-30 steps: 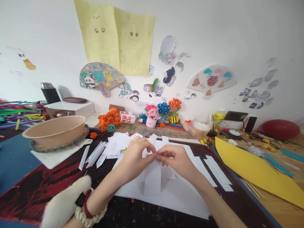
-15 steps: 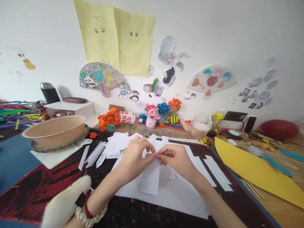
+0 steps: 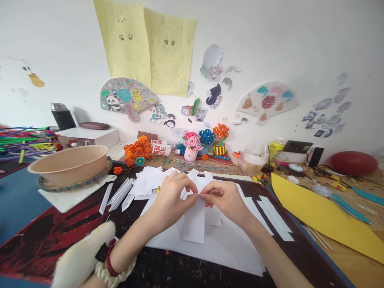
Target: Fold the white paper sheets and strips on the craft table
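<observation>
The white paper strip [image 3: 193, 226] hangs just below the fingertips, its lower end over a large white sheet [image 3: 231, 252]. The left hand [image 3: 175, 194] pinches its top edge between thumb and index finger. On the right hand [image 3: 223, 198], thumb and index finger meet just beside that pinch; whether paper lies between them, I cannot tell. To work this top edge well, I would keep the left pinch light but firm, let the right fingertips turn only a little paper at a time, and press each crease along its full width; thin paper probably skews or wrinkles if the 2 hands pull against each other. Left of the fingers lie narrow folded strips [image 3: 121, 194] and, nearer, a loose pile of white paper [image 3: 148, 182]; right of them, flat white strips [image 3: 276, 220]. The dark mat [image 3: 177, 270] spreads under everything. Farther out, a beige basin [image 3: 70, 166] stands left of the fingers and a yellow sheet [image 3: 324, 220] lies to their right.
</observation>
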The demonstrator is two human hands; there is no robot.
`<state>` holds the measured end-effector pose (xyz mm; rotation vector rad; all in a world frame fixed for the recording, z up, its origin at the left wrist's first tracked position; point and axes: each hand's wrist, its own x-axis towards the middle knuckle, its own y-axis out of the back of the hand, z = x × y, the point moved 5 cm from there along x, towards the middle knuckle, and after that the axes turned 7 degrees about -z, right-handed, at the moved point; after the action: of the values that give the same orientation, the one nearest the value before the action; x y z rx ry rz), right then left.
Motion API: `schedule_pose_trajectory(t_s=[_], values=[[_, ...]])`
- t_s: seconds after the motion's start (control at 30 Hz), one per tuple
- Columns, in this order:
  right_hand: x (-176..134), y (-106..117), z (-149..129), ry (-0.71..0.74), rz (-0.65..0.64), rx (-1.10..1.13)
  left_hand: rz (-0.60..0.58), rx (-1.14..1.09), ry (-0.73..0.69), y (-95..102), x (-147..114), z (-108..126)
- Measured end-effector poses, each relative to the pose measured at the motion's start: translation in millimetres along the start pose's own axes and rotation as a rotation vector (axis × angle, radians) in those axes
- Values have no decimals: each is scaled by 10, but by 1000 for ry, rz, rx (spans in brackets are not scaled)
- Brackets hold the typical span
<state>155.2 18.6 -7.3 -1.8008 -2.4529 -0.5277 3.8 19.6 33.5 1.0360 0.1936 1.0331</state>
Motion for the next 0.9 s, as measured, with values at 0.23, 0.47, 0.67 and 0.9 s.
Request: schedule_pose_trajectory(t_s=[0.23,0.47,0.67,0.9], values=[[3,59,8,2,10,3,0,-12,-1,4,-7,-6],[-2,120,-19,0,40,7,15,-27,-11,43,-1,9],[-11,123,-43,-1,43,12,22,-65,-19,45,-11,16],[-17,160,-56,5,59,-16,22,-69,-28,73,-19,8]])
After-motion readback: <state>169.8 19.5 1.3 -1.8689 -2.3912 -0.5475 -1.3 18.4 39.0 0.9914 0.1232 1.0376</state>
